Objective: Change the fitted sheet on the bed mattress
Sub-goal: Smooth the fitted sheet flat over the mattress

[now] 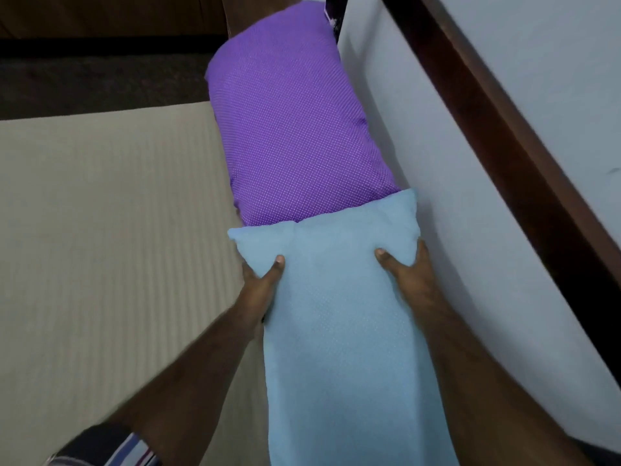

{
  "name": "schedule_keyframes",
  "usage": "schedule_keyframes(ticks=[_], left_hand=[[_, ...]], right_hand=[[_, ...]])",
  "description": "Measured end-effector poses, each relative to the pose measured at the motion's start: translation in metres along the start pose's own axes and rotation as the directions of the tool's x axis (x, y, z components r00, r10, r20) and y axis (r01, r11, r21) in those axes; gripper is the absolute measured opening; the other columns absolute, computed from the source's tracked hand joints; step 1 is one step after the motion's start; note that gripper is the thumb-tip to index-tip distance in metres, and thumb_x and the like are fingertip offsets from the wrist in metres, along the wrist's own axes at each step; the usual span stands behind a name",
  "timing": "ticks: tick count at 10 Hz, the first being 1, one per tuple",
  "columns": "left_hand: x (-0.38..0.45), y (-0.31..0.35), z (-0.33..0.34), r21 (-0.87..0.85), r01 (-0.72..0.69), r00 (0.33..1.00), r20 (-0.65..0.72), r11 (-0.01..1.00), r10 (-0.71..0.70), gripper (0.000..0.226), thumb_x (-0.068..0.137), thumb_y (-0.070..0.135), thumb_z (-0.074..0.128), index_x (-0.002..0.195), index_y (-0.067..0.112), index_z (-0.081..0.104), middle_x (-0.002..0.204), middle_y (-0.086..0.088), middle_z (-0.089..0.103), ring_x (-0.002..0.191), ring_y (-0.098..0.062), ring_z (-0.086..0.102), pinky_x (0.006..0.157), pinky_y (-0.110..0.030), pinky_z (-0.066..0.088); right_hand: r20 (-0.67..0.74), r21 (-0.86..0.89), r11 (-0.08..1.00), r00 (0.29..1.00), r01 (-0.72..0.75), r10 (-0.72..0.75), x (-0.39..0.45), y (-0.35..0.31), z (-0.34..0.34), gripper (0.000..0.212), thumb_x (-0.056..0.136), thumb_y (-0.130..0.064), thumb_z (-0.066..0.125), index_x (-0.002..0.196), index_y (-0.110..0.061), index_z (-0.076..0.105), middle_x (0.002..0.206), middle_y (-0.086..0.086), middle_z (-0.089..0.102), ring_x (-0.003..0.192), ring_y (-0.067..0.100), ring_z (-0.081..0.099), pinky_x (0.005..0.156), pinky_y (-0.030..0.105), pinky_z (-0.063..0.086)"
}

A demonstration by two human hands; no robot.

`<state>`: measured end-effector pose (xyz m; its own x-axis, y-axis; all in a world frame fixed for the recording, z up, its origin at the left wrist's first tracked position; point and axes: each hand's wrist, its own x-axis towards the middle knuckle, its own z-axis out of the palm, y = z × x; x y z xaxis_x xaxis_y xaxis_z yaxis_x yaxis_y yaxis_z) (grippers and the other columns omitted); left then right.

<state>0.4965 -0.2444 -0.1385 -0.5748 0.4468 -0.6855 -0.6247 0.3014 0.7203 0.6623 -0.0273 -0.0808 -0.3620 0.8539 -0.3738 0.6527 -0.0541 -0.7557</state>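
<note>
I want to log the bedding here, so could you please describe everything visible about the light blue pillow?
The light blue pillow is long and soft, its cloth finely dotted. It lies lengthwise beside the pale wall, its far end overlapping the purple pillow. The left hand and right hand grip its two sides, thumbs on top. Its near end runs out of view.

No legible text or labels
</note>
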Motion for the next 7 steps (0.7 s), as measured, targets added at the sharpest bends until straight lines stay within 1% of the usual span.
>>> schedule_keyframes(ticks=[1, 2, 3, 4, 5, 6, 7], left_hand=[[0.042, 0.013, 0.005, 0.015, -0.176, 0.984, 0.016, 0.984, 0.175, 0.093, 0.08, 0.062, 0.073, 0.154, 0.043, 0.02, 0.151, 0.015, 0.045, 0.136, -0.013, 0.048, 0.113, -0.051, 0.041], [0.072, 0.033, 0.003, 0.024, -0.313, 0.95, -0.008, 0.949, 0.313, 0.079, 0.088, 0.052, 0.067, 0.154, 0.038, 0.025, 0.151, 0.014, 0.046, 0.138, -0.011, 0.046, 0.116, -0.048, 0.037], [0.081, 0.028, 0.003, 0.122, -0.295, 0.955, 0.036, 0.948, 0.293, 0.08, 0.089, 0.057, 0.059, 0.156, 0.035, 0.022, 0.153, 0.011, 0.043, 0.139, -0.011, 0.044, 0.117, -0.046, 0.036], [0.071, -0.002, 0.003, 0.233, -0.253, 0.967, 0.051, 0.939, 0.248, 0.09, 0.089, 0.054, 0.055, 0.16, 0.023, 0.009, 0.16, 0.003, 0.033, 0.144, -0.017, 0.037, 0.121, -0.042, 0.029], [0.052, -0.017, -0.002, 0.36, -0.203, 0.972, -0.036, 0.911, 0.231, 0.082, 0.096, 0.055, 0.051, 0.159, 0.022, 0.01, 0.158, 0.0, 0.038, 0.141, -0.021, 0.042, 0.119, -0.038, 0.032], [0.016, -0.017, -0.021, 0.495, -0.2, 0.965, -0.052, 0.845, 0.259, 0.077, 0.094, 0.063, 0.045, 0.156, 0.022, 0.025, 0.153, -0.003, 0.046, 0.137, -0.022, 0.047, 0.116, -0.042, 0.036], [-0.058, -0.045, -0.054, 0.652, -0.16, 0.969, -0.039, 0.741, 0.245, 0.074, 0.101, 0.05, 0.045, 0.159, 0.013, 0.02, 0.162, -0.006, 0.029, 0.148, -0.023, 0.031, 0.122, -0.035, 0.023]], right_hand=[[-0.097, -0.015, 0.982, 0.978, 0.186, -0.186, 0.027, -0.028, 0.027, 0.053, 0.083, -0.029, 0.075, 0.131, -0.018, 0.059, 0.126, -0.001, 0.066, 0.116, 0.02, 0.063, 0.101, 0.035, 0.049], [-0.196, 0.023, 0.947, 0.931, 0.32, -0.309, 0.046, -0.059, 0.04, 0.043, 0.09, -0.017, 0.071, 0.131, -0.015, 0.06, 0.124, 0.0, 0.067, 0.112, 0.015, 0.063, 0.099, 0.027, 0.048], [-0.162, -0.11, 0.942, 0.93, 0.316, -0.33, 0.056, -0.041, 0.047, 0.053, 0.093, -0.038, 0.063, 0.142, -0.024, 0.052, 0.134, -0.002, 0.063, 0.122, 0.015, 0.059, 0.107, 0.033, 0.045], [-0.053, -0.335, 0.919, 0.969, 0.209, -0.24, 0.043, -0.004, 0.047, 0.073, 0.091, -0.064, 0.044, 0.154, -0.031, 0.028, 0.145, 0.006, 0.053, 0.132, 0.027, 0.051, 0.11, 0.051, 0.042], [-0.126, -0.436, 0.883, 0.959, 0.175, -0.252, 0.015, 0.005, 0.042, 0.076, 0.099, -0.054, 0.044, 0.159, -0.016, 0.017, 0.157, 0.015, 0.035, 0.143, 0.032, 0.035, 0.116, 0.049, 0.031], [-0.164, -0.542, 0.812, 0.921, 0.214, -0.352, -0.039, -0.004, 0.039, 0.075, 0.1, -0.051, 0.044, 0.158, -0.009, 0.021, 0.159, 0.021, 0.03, 0.146, 0.035, 0.031, 0.117, 0.048, 0.027], [-0.017, -0.643, 0.708, 0.919, 0.292, -0.394, -0.139, 0.018, 0.051, 0.077, 0.091, -0.052, 0.045, 0.152, -0.006, 0.036, 0.153, 0.025, 0.038, 0.139, 0.043, 0.038, 0.109, 0.056, 0.034]])
